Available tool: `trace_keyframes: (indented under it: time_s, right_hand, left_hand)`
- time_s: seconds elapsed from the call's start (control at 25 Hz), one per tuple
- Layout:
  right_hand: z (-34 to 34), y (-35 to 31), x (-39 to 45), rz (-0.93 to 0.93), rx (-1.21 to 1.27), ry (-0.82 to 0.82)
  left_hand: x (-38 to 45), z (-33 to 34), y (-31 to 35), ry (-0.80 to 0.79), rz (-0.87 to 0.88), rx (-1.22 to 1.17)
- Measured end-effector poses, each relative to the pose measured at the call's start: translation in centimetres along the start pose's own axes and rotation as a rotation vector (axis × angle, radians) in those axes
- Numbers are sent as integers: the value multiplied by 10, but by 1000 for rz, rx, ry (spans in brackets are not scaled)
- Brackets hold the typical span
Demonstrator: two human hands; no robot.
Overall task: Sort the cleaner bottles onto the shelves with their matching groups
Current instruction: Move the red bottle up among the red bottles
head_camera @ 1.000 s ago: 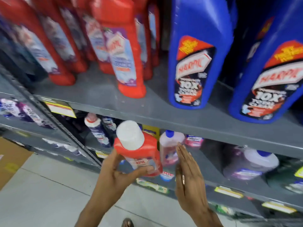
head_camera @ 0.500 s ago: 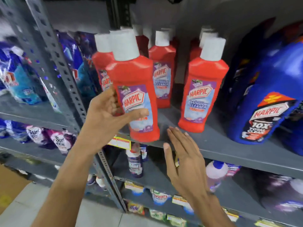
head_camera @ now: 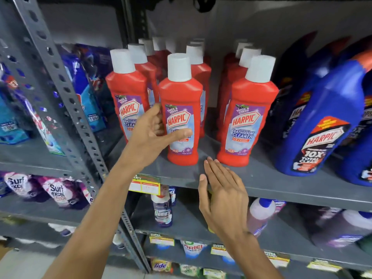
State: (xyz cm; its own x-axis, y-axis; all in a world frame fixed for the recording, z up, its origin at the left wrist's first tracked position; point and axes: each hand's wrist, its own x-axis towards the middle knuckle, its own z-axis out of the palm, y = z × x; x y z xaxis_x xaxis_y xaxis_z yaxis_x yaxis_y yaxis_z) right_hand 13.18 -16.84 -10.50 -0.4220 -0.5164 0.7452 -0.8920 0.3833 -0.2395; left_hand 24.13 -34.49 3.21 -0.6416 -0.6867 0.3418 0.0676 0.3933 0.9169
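A red Harpic bathroom cleaner bottle (head_camera: 181, 93) with a white cap stands upright on the grey shelf (head_camera: 271, 182), at the front of a group of identical red bottles (head_camera: 247, 117). My left hand (head_camera: 151, 137) is around its lower left side, thumb across the front label and fingers at the back. My right hand (head_camera: 223, 194) is flat and empty, fingertips resting on the shelf's front edge just right of the bottle's base. Large blue Harpic jugs (head_camera: 322, 121) stand to the right on the same shelf.
A perforated grey upright (head_camera: 66, 93) divides this bay from blue detergent pouches (head_camera: 88, 93) on the left. Below are Surf Excel pouches (head_camera: 56, 192), a Domex bottle (head_camera: 162, 210), other bottles, and a yellow price tag (head_camera: 145, 184) on the shelf edge.
My left hand lifted the red bottle from low down up to the shelf and set it upright among the red bottles. My right hand followed and now touches the shelf edge.
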Motion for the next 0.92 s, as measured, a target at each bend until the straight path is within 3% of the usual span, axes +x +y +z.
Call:
trace_keyframes:
  time_s: [0.92]
  right_hand:
    - [-2,-5,1,27,11,41]
  left_hand:
    - [0,5,-9,-12,-46,-28]
